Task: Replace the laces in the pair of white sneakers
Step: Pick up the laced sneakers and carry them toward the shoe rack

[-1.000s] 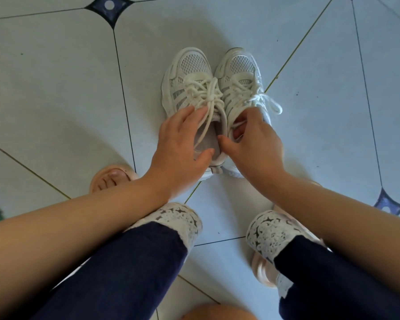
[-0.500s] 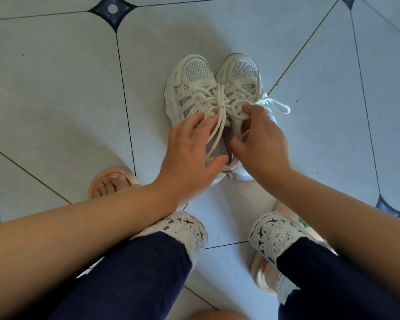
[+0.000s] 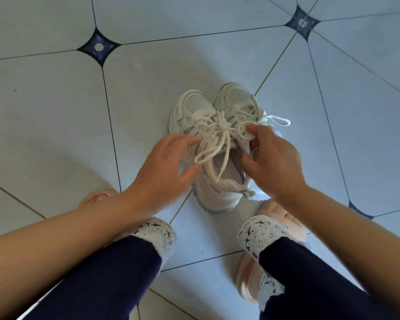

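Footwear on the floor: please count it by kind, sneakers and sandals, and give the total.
White sneakers: 2, left one and right one
Pink sandals: 2, one at left, one at right
Total: 4

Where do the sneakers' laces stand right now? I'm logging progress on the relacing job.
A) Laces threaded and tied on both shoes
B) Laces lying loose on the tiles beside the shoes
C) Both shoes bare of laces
A: white laces cross both sneakers, knotted in bows, with the right hand pinching a loop.
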The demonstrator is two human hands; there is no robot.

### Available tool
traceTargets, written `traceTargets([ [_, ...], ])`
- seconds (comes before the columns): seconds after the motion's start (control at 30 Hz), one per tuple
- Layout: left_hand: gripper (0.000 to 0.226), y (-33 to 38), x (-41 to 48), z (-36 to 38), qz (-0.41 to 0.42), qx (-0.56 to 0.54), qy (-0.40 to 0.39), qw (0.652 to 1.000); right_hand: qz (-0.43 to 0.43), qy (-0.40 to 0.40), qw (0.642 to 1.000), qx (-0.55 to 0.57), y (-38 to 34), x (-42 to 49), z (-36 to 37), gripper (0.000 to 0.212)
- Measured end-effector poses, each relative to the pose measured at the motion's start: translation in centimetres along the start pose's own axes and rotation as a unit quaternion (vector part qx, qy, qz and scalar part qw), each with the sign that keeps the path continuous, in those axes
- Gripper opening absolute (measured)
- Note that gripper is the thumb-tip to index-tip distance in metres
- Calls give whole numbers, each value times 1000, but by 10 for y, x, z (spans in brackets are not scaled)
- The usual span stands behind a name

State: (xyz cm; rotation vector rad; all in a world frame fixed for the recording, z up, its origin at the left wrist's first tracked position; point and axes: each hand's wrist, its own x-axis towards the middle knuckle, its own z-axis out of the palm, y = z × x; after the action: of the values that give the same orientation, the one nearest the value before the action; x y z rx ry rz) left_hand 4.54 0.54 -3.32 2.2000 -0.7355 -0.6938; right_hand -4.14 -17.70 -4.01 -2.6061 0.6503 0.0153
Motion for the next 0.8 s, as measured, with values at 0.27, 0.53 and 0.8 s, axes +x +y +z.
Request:
traceTargets([
  [0.27, 42, 28, 68, 3, 59, 73, -43, 995, 5, -7, 1000, -29, 34, 31, -30, 54],
  [0.53, 37, 93, 138, -29, 34, 82, -56, 995, 69, 28, 996, -57, 61, 61, -88, 48],
  [0.8, 35, 244, 126, -131, 28, 82, -32, 996, 143, 85, 985, -38, 25, 46, -247, 47],
])
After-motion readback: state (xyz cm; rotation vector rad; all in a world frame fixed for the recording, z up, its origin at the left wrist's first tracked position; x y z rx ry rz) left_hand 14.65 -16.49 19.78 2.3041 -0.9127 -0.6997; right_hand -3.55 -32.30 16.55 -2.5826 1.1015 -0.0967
